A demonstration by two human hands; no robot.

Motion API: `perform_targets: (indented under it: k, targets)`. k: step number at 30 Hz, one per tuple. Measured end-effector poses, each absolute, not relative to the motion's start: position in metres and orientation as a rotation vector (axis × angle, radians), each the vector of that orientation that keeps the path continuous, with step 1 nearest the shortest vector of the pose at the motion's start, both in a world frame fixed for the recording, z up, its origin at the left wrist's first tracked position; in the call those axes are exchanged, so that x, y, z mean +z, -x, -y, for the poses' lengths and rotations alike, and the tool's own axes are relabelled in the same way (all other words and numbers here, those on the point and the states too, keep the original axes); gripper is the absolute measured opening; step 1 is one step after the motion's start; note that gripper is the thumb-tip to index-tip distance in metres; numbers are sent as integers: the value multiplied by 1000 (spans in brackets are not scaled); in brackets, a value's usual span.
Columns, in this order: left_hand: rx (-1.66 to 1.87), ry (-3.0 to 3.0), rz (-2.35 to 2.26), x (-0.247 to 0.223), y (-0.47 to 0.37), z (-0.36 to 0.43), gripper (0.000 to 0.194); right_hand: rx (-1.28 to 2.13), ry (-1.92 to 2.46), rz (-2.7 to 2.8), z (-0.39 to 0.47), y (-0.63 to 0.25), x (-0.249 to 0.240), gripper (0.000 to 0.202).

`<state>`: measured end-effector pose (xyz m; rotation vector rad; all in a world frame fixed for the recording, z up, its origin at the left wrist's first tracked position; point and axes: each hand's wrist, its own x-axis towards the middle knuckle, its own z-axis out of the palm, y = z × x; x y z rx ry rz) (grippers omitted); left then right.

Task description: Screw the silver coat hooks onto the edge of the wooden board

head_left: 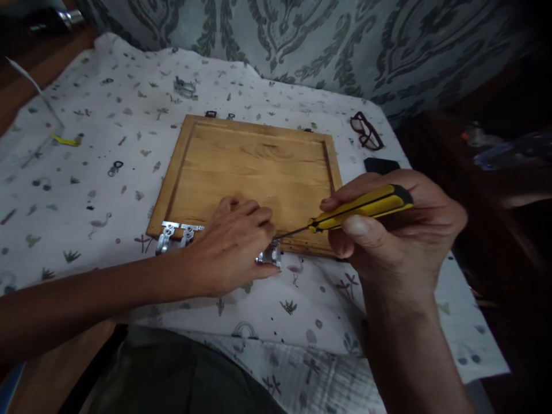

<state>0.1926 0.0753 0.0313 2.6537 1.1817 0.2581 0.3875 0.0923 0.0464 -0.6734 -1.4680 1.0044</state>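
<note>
A framed wooden panel (259, 172) lies on a patterned white cloth. Metal hinges (170, 237) sit along its near edge at the left. My left hand (235, 244) rests on that edge, its fingers closed on another metal hinge (271, 256), with the thumb below it. In my right hand (397, 230) is a yellow and black screwdriver (362, 208), gripped by the handle. Its shaft points left and its tip meets the hinge beside my left fingers. The exact contact at the tip is too small to make out.
Loose metal hinges (184, 87) lie behind the panel. Red-framed glasses (366, 131) and a dark flat object (382, 166) are at the right. A yellow item (66, 140) lies at the left, and a patterned wall covering stands behind the cloth (125, 218).
</note>
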Motion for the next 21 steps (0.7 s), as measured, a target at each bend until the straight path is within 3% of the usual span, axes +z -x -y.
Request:
perform_targets:
  k: [8,13,21]
  targets:
    - [285,-2662,-1180,30,-193,-75,41,1017,662,1471,-94,-390,45,12]
    - [258,-2642,-1183,31,-194,-75,40,1017,697,1513,-91,-389,44,26]
    - [262,-2615,-1198,32,-194,-76,37,1001,619,1531,-90,-387,44,12]
